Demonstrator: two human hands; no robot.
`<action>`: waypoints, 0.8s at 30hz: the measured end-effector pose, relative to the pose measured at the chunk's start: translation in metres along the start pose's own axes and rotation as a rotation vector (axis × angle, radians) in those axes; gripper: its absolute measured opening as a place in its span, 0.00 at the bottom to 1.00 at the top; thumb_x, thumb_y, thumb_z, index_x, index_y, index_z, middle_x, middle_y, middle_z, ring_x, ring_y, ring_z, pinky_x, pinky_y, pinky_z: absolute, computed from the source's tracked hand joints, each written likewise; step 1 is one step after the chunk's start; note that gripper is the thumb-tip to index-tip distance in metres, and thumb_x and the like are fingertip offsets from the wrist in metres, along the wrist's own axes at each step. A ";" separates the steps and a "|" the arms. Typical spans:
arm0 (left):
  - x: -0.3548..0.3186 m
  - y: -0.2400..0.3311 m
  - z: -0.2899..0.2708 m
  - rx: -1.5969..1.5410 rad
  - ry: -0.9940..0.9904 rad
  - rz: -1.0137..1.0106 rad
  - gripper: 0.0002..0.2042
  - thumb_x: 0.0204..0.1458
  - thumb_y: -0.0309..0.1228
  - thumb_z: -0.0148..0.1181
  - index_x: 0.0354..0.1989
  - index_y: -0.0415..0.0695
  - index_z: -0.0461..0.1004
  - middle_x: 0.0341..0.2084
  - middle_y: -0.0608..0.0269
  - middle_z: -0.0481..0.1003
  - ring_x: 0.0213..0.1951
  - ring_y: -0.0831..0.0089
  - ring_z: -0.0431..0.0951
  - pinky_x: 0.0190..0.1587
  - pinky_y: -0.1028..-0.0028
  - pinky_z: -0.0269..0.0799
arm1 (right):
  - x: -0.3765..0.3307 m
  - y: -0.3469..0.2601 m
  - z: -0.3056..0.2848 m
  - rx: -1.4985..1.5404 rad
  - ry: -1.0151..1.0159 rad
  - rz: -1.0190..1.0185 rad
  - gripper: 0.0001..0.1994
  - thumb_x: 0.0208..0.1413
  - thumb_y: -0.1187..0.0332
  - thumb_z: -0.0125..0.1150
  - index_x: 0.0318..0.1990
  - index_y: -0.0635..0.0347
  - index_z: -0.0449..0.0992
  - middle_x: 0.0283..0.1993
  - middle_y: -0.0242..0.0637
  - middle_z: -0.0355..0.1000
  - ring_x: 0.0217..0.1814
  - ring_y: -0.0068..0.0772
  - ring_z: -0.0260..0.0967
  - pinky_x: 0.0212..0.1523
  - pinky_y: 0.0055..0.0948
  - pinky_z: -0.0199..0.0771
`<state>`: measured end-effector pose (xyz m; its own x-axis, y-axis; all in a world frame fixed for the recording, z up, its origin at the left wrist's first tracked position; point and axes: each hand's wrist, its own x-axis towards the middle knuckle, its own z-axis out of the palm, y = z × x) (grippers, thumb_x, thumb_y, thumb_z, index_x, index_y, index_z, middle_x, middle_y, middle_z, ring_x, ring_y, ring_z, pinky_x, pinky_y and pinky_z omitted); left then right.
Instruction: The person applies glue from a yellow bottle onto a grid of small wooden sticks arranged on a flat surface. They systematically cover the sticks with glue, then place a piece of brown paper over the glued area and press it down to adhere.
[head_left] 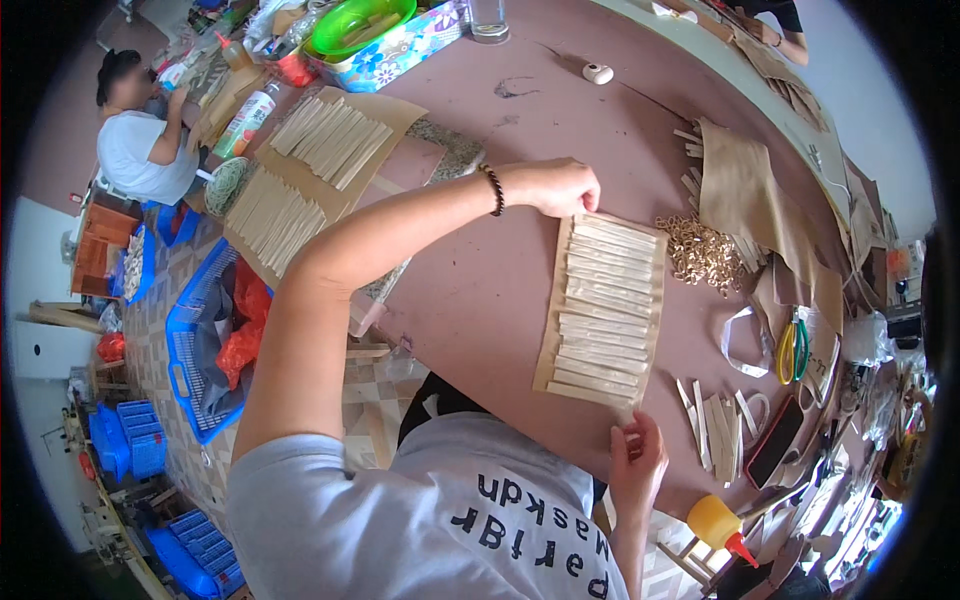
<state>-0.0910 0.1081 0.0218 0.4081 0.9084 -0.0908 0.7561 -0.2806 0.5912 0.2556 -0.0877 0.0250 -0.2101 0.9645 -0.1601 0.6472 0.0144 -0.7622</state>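
Observation:
A brown sheet [550, 350] of leather or paper lies on the table in front of me, with a column of pale, flat strips [605, 290] across it. My left hand [560, 187], a beaded bracelet at its wrist, reaches over to the far edge. Its fingers are closed on the sheet's far left corner. At the near right corner, my right hand [640, 458] has its fingers curled, thumb and finger pinching the sheet's edge. A pile of small gold-coloured metal pieces [700, 250] sits right beside the sheet.
Right of me are scissors [795, 348], a tape roll [745, 340], loose strips [722, 435], a phone [775, 442] and a yellow glue bottle [715, 520]. More strip-covered brown sheets [355, 195] lie left. A person [145, 140] sits far left; blue baskets [190, 370] stand on the floor.

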 end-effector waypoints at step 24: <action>-0.185 0.136 0.139 0.145 0.491 0.120 0.06 0.47 0.23 0.58 0.33 0.39 0.69 0.31 0.60 0.69 0.32 0.66 0.71 0.35 0.69 0.71 | 0.304 -0.094 0.040 -0.614 -0.360 -0.603 0.11 0.47 0.70 0.57 0.39 0.62 0.76 0.41 0.47 0.74 0.45 0.44 0.72 0.47 0.38 0.70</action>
<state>0.0074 -0.1412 0.0080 0.2348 0.8956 0.3778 0.7959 -0.4002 0.4542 0.1019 0.1936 0.0228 -0.7846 0.6104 -0.1089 0.6076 0.7220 -0.3310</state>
